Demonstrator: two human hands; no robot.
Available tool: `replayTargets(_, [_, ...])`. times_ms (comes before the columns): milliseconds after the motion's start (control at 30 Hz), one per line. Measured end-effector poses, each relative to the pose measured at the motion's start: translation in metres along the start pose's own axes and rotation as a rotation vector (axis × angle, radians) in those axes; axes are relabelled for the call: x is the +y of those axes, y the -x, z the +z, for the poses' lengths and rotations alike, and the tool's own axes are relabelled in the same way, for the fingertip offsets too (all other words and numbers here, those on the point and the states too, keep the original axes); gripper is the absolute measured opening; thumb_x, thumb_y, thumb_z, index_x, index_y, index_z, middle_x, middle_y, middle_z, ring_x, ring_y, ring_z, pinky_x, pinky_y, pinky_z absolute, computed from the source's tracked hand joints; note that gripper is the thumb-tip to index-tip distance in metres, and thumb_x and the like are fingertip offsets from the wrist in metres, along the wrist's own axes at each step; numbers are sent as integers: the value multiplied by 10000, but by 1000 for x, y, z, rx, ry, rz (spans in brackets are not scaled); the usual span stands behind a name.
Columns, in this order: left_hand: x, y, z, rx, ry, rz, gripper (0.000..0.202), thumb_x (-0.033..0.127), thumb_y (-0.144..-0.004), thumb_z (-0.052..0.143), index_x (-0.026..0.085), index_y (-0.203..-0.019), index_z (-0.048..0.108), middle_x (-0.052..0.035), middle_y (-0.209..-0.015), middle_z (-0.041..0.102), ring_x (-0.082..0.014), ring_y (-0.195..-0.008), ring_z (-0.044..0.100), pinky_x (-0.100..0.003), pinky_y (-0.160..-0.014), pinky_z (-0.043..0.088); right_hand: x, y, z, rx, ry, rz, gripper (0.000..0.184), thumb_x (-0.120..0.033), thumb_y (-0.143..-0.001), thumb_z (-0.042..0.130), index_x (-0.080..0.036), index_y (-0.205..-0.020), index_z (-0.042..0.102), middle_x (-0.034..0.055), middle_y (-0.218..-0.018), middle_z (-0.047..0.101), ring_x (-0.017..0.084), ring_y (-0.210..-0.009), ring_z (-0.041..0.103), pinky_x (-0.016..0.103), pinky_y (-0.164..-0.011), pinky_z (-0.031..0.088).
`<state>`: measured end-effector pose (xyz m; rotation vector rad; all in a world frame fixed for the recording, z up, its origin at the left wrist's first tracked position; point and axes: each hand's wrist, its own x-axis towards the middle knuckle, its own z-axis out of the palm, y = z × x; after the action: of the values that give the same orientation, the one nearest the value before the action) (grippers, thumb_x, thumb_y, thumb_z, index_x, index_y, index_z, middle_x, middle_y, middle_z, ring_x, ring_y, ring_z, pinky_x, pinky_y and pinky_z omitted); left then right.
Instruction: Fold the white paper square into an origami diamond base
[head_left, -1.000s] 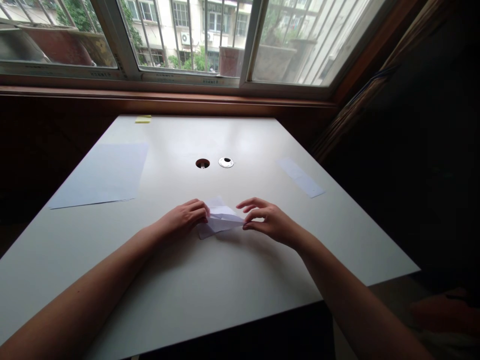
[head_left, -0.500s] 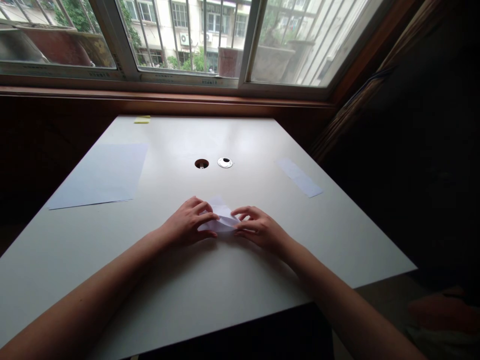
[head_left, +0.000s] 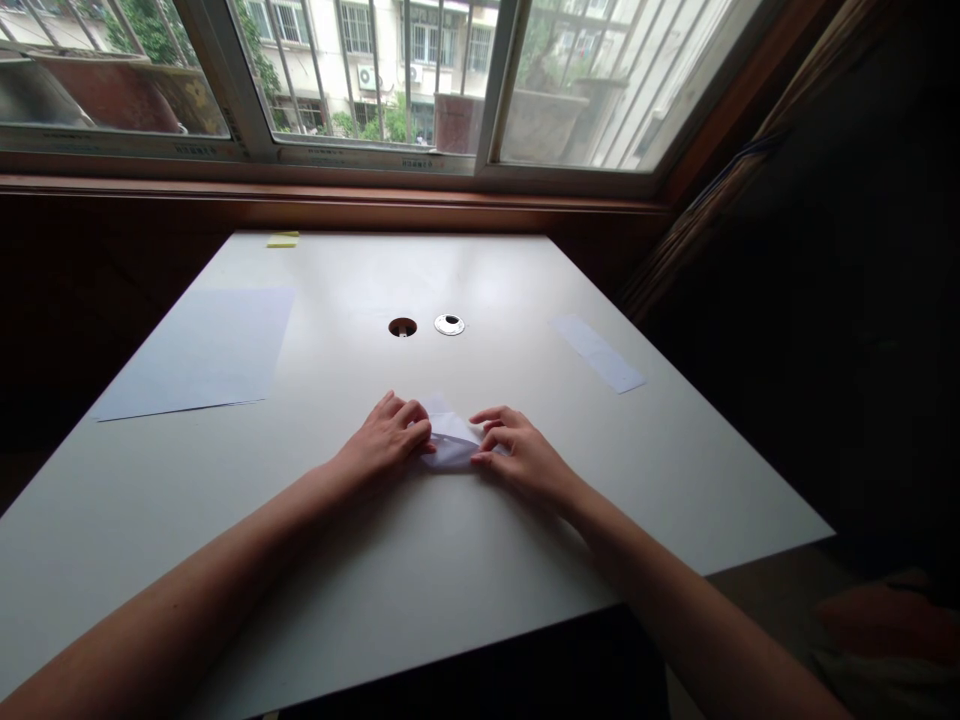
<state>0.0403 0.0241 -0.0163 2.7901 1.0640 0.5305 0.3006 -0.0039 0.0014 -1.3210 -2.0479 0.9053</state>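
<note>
A small folded sheet of white paper (head_left: 453,452) lies on the white table (head_left: 450,560) between my hands, one layer lifted so that a gap shows under it. My left hand (head_left: 390,432) is closed on the paper's left side, fingers curled and pressed together. On the right edge my right hand (head_left: 517,452) pinches the paper between thumb and fingers, the forefinger held a little apart. The fingers cover both ends of the paper, so its full outline is hidden.
Larger white sheets (head_left: 202,350) lie at the left and a paper strip (head_left: 598,353) at the right. Farther back are a round table hole (head_left: 403,327), its metal cover (head_left: 450,325) and yellow sticky notes (head_left: 283,240). A window (head_left: 375,80) stands behind the table.
The fingers of my left hand have drawn together on the paper, the thumb pulling in. My right fingers have shifted slightly at its right edge. The lifted layer shows more now.
</note>
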Motion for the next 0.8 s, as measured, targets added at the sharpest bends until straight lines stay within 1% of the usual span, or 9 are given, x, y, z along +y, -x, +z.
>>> replayTargets(100, [2,0,-2,7,-1,-17,242,362,-996,463,189,-875,580,-76,-1036,575,-216,-891,487,-537,-1083,320,0,-2,-3,-6,-41,44,184,-321,-816,723,-206,-677,683,60,-1197,622,237,-1086,584,405,-949,478])
replayTargets(200, [3,0,-4,17,-15,-34,248,353,-1003,443,188,-878,580,-82,-1025,575,-227,-895,466,-478,-1000,393,2,-3,-5,-4,-89,90,215,-358,-831,693,-195,-692,678,64,-1182,627,202,-959,618,357,-848,500])
replayTargets(267, [4,1,-4,25,-24,-55,251,353,-1007,433,186,-885,575,-89,-1026,572,-235,-906,460,-442,-938,424,4,-3,-6,31,-105,107,221,-376,-833,682,-188,-719,665,68,-1166,632,173,-862,619,337,-791,503])
replayTargets(333, [4,1,-4,34,-33,-78,249,360,-1005,435,184,-892,569,-96,-1034,568,-242,-925,459,-427,-903,433,6,-4,-5,86,-103,117,213,-379,-826,687,-186,-750,639,66,-1125,649,161,-816,610,327,-764,501])
replayTargets(433, [5,2,-4,41,-38,-93,244,368,-1001,442,185,-897,566,-99,-1038,564,-250,-943,460,-427,-891,432,8,-4,-3,149,-101,124,194,-387,-837,679,-201,-862,627,55,-1045,672,173,-827,610,330,-767,502])
replayTargets(500, [6,2,-5,45,-39,-93,243,364,-1004,437,188,-899,566,-95,-1034,566,-251,-947,462,-431,-897,428,8,-6,-1,136,-99,88,202,-394,-852,668,-216,-943,642,55,-1042,669,193,-900,616,339,-800,504])
replayTargets(567, [7,2,-5,45,-40,-88,239,360,-1005,434,189,-904,566,-93,-1037,569,-251,-952,464,-436,-907,423,6,-8,-1,91,-79,27,179,-396,-862,662,-225,-914,666,61,-1080,655,215,-1007,604,346,-844,499])
replayTargets(633, [7,2,-5,49,-36,-84,230,354,-1006,435,189,-913,567,-94,-1054,569,-250,-959,468,-437,-915,421,5,-10,0,56,-52,-7,178,-391,-866,658,-220,-817,673,64,-1115,642,227,-1066,588,350,-866,490])
replayTargets(800, [5,2,-3,82,12,-104,183,327,-995,463,192,-938,572,-92,-1060,569,-240,-940,479,-415,-889,430,5,-14,2,92,2,9,184,-324,-845,664,-204,-714,617,57,-1051,649,216,-1002,597,350,-848,479])
